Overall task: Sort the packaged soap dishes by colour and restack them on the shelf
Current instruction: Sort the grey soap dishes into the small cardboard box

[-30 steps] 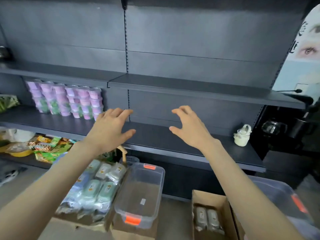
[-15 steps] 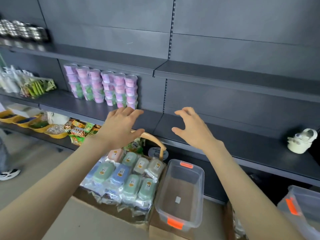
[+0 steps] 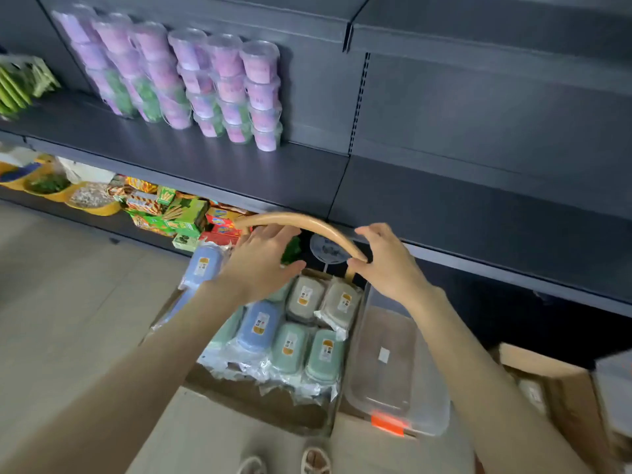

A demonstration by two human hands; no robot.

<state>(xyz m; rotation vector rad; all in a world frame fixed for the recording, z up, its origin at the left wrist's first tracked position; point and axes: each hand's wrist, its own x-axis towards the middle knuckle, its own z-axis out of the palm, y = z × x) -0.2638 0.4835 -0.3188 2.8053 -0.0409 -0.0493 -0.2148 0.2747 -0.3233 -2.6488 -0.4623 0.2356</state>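
Left grip [image 3: 263,260]: spread, empty; packaged soap dishes [image 3: 290,347] below. Right grip [image 3: 386,265]: spread, empty; curved wooden handle [image 3: 297,218] just beside.

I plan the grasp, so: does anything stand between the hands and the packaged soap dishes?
Only the curved wooden handle, arching over the pile's far end by the fingertips of left hand and right hand. The nearer soap dishes lie uncovered below.

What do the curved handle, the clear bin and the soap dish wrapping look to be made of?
The curved handle: tan, smooth, satin sheen; likely wood or bamboo, though moulded plastic is possible. The clear bin: rigid transparent plastic, since what lies under it shows through; its orange latch is opaque plastic. The soap dish wrapping: thin glossy clear film, crinkled, with bright glints at its edges.
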